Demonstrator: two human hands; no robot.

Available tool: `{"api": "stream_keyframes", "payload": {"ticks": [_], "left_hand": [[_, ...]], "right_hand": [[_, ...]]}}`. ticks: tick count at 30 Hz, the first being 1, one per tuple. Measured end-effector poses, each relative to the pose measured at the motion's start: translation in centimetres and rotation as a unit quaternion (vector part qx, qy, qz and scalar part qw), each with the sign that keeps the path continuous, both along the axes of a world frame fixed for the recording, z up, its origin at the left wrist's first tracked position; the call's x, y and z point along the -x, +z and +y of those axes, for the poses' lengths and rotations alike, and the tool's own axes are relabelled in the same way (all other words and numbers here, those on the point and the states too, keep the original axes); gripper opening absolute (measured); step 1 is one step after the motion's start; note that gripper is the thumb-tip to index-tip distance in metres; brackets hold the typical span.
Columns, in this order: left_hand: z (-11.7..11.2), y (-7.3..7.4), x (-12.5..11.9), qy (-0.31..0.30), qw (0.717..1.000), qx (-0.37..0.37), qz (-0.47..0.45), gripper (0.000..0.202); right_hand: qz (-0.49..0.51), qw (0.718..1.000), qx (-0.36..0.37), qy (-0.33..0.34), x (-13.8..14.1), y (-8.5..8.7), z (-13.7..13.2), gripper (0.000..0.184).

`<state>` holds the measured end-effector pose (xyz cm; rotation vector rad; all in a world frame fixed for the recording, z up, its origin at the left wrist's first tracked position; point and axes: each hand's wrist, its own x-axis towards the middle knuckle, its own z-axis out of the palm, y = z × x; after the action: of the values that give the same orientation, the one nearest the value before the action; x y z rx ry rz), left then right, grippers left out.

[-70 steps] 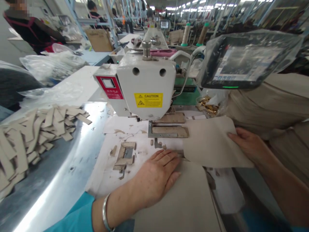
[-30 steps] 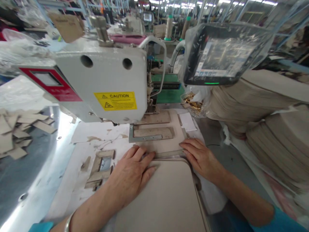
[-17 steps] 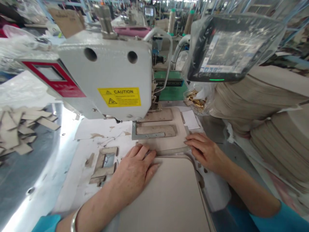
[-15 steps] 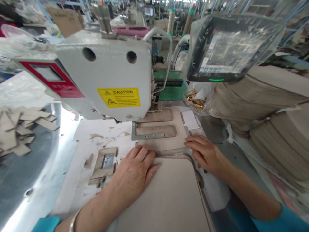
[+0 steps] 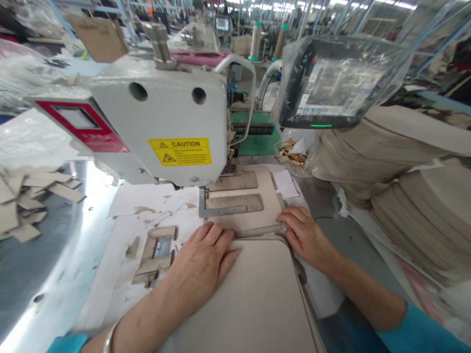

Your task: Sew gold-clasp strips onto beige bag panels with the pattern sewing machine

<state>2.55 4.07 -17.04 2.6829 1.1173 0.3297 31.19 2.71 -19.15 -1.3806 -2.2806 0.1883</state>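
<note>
A beige flat panel (image 5: 270, 196) with rounded corners lies under the metal clamp frame (image 5: 224, 211) of an industrial sewing machine (image 5: 162, 117). My left hand (image 5: 206, 255) lies with its fingers stretched out, fingertips at the panel's near edge, thumb over a stack of similar beige panels (image 5: 250, 294). At the panel's near right corner, my right hand (image 5: 305, 235) touches the edge with its fingertips; its fingers are extended, slightly bent. Part of the panel stack is hidden beneath my left hand and forearm.
Tall stacks of beige pieces (image 5: 415, 225) stand at the right. A plastic-wrapped control screen (image 5: 338, 88) and a bag of gold-coloured bits (image 5: 294, 154) are behind my right hand. Loose beige strips (image 5: 33, 196) lie at the left. A small cardboard frame (image 5: 147, 260) sits beside my left hand.
The view has shifted slightly, so the machine and screen sit a little lower in the picture. Both hands stay at the panel's edges, with no clear movement against it.
</note>
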Motion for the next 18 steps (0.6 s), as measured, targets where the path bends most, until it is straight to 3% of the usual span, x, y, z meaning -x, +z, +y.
{"api": "stream_keyframes", "payload": {"ticks": [9,14,16,18], "left_hand": [[-0.2,-0.1,0.0,0.008,1.0,-0.015,-0.005,0.03],[-0.1,-0.2,-0.1,0.009,1.0,-0.023,-0.013,0.027],[-0.1,-0.3,-0.1,0.011,0.999,-0.024,-0.017,0.025],[-0.2,-0.3,-0.1,0.012,0.999,-0.024,-0.02,0.025]], "right_hand": [[0.01,1.0,-0.015,0.019,-0.2,-0.2,0.1,0.034],[0.067,0.997,-0.013,0.034,-1.0,0.1,0.6,0.032],[0.08,0.997,-0.023,0.005,-2.3,0.8,2.3,0.031],[0.048,0.994,-0.048,-0.086,-4.0,2.0,5.3,0.031]]}}
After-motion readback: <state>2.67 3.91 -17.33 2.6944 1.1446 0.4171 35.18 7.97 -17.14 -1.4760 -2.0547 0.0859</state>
